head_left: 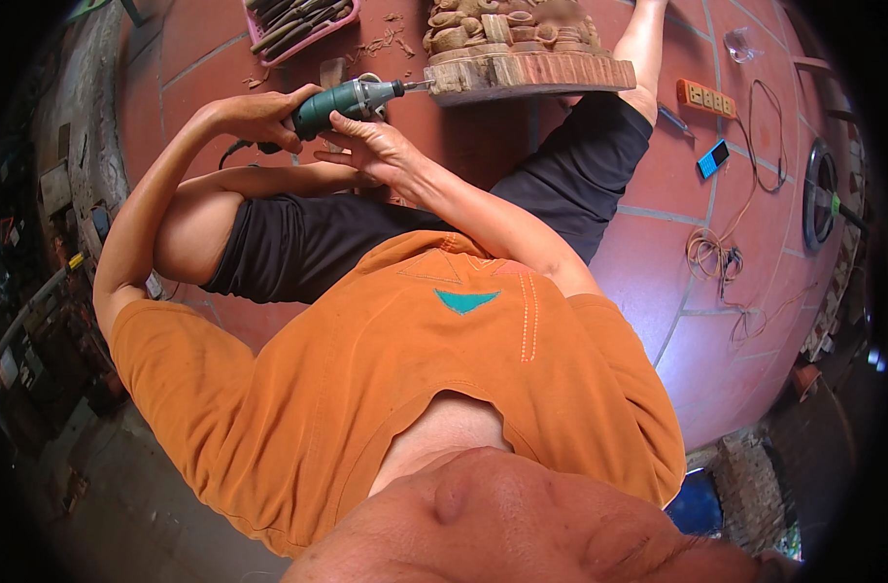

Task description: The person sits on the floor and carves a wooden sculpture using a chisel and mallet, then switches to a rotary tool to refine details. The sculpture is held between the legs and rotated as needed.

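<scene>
Nearest is the person's orange short-sleeved shirt (366, 389) with a small teal triangle on it. Just past it are black shorts (366, 243) and a bent knee. The person sits on a floor of red square tiles (677, 291).

Farther out, both arms reach up to a green and grey hand-held power tool (342, 102). The left hand (264, 115) is wrapped tight around the back of the tool's body, on the left. The right hand (371, 146) holds the tool from below, nearer the front, with the fingers curled up against it. A dark cord hangs from the back of the tool.

The thin metal tip of the tool points right and touches the left edge of a big brown carved wooden block (522, 49). The block stands on the floor at the far middle, just beside the person's leg. Its base is rough and its top is cut into round shapes.

To the far left of the block lies a pink plastic tray of dark carving tools (303, 24). Small wood chips lie between the tray and the block.

On the right of the floor are an orange power strip (706, 97), a small blue phone (713, 158) and a loose tangle of thin wires (716, 257).
</scene>
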Demonstrator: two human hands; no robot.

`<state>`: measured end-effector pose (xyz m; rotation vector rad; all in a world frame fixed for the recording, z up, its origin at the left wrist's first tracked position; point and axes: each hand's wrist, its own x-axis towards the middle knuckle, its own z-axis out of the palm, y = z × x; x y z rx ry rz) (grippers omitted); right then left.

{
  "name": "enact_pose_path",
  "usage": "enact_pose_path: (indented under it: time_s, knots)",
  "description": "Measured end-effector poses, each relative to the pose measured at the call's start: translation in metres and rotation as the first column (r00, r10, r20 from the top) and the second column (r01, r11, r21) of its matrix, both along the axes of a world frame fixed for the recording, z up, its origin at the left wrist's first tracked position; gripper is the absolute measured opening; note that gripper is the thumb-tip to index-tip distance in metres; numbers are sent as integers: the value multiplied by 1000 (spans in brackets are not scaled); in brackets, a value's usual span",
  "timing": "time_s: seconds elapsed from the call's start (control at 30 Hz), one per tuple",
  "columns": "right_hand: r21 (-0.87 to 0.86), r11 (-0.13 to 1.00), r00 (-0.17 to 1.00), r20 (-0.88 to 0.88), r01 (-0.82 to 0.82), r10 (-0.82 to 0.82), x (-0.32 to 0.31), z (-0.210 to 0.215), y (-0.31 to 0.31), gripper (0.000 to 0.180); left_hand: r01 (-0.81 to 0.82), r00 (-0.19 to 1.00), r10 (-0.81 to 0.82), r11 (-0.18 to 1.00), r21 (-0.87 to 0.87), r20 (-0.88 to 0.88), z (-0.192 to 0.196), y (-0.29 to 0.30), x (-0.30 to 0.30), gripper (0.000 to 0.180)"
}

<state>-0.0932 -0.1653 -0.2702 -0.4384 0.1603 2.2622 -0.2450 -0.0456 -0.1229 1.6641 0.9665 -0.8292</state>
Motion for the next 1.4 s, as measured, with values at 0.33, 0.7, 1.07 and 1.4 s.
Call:
enact_pose_path:
  time_s: [0.33,0.7,1.07,1.4]
  knots:
    - [-13,1000,1000,0,3,-3,0,2,-7,42,89,996,-87,995,47,-30,-2,-2,1,84]
    - [-1,1000,1000,1,9,-9,1,7,-3,40,72,997,-70,995,65,-35,-3,-2,-2,83]
    - [6,1000,1000,-9,14,-14,-3,0,1,41,26,1000,-26,998,55,5,-2,-2,-4,83]
    - [71,997,999,41,14,-17,2,7,7,43,29,1000,-29,994,101,2,-1,-2,-5,84]
